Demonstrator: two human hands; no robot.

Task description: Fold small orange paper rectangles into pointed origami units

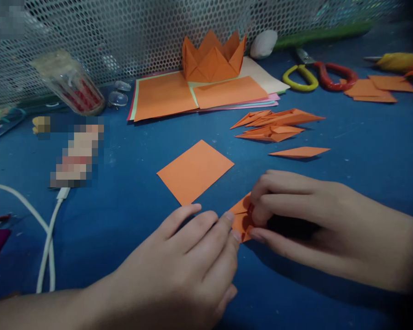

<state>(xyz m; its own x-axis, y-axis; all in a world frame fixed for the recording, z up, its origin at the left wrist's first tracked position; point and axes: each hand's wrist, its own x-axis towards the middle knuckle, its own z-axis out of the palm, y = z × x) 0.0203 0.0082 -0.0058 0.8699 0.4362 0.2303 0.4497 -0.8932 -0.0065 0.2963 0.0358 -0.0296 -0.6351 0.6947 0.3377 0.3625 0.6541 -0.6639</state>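
A small piece of orange paper (241,221), partly folded, lies on the blue table between my hands. My right hand (306,220) pinches its right side between thumb and bent fingers, which cover much of it. Fingertips of my left hand (196,256) press on its left edge; the left thumb is mostly tucked below. Just beyond my left hand is a flat square of orange paper (197,172), its near corner close to the fingers. Past my right hand rests a slim folded orange piece (299,152), with several more folded orange pieces (275,123) heaped behind it.
An orange folded paper crown (213,57) stands on stacked coloured sheets (165,97) by a perforated metal panel (141,36). Scissors (318,75) and orange paper squares (375,89) are at back right. On the left are a jar (70,85) and a white cable (50,238).
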